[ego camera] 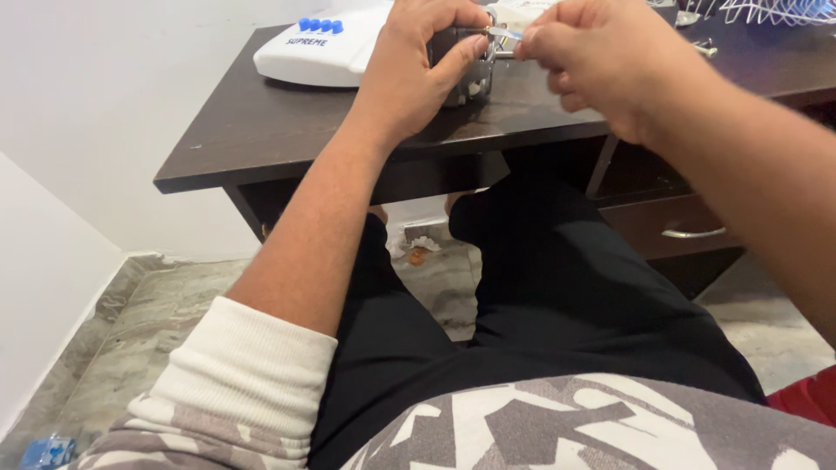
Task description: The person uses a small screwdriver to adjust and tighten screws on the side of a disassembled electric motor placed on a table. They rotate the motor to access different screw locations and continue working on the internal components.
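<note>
Foreground: patterned grey-and-white top with cream cuff (239, 370), black trousers (522, 296), the person seated at a dark wooden desk (261, 130)

Floor below: grey stone, small debris under the desk; a blue object at the lower left corner, too small to name

Desk front: drawer with curved metal handle (692, 232) at the right

Left hand (418, 74): closed around a small dark metal object (466, 74), possibly a padlock, held just above the desk's near edge; the object is mostly hidden by the fingers, greyish, with a duller lower part showing

Right hand (592, 61): pinched shut on a slim silvery piece (505, 33), perhaps a key, its tip meeting the top of the object

Step, as judged: fitting the slim piece into the held object; the next move would call for steady alignment and a firm left grip

Beyond: white plastic appliance with blue buttons (322, 48) to the left, white wire rack (775, 10) at the far right
</note>
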